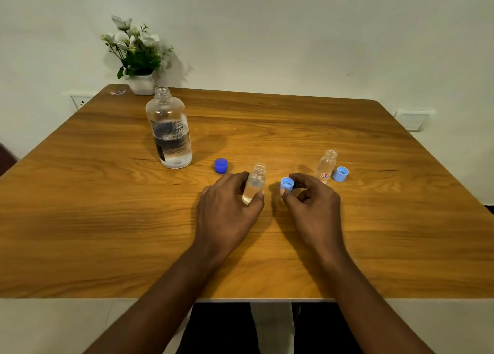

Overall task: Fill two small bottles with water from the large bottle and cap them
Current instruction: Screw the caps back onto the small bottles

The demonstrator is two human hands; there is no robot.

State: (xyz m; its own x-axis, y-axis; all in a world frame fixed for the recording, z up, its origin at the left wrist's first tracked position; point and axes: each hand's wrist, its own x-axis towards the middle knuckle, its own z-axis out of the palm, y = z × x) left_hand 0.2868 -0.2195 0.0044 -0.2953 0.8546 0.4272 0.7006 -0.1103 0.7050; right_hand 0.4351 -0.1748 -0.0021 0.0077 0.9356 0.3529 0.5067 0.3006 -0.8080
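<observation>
Your left hand [227, 206] grips the uncapped small bottle [254, 184] upright; just right of it, your right hand [311, 204] pinches a light-blue cap [287, 184].

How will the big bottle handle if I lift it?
The large bottle looks under half full, so probably fairly light. It stands uncapped, dark blue cap beside it, so a high nudge could tip and spill it. Its smooth wall may be slippery.
</observation>
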